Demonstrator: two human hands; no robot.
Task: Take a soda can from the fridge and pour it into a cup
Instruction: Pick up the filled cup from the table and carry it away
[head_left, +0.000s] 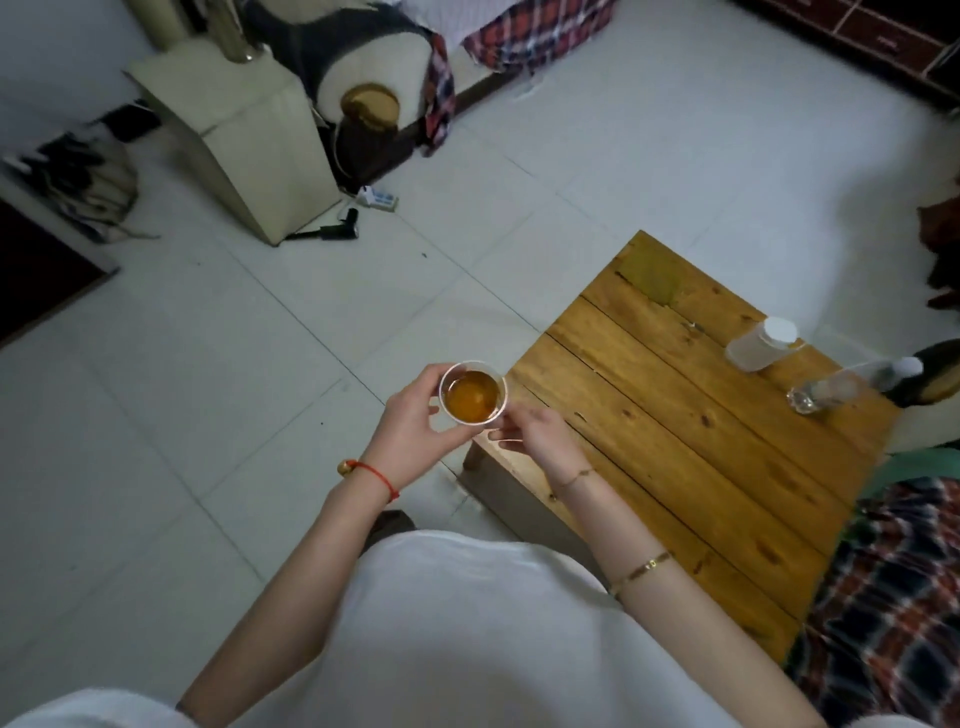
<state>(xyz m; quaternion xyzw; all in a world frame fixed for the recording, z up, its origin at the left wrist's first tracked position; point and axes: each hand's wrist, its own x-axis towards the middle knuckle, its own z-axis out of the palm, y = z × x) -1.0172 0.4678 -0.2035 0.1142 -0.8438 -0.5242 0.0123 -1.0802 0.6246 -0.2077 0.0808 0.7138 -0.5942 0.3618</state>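
Note:
A clear plastic cup (472, 392) holding amber liquid is held upright in the air, just off the near-left corner of a low wooden table (675, 415). My left hand (415, 415) wraps around the cup's left side. My right hand (535, 431) touches the cup's lower right side with its fingertips. No soda can and no fridge are in view.
On the table's far right stand a white-capped clear container (761, 343) and a lying clear bottle (831, 389). A beige box-like stool (249, 140) and a power strip (376, 197) sit on the tiled floor beyond. Plaid fabric (883, 587) lies at right.

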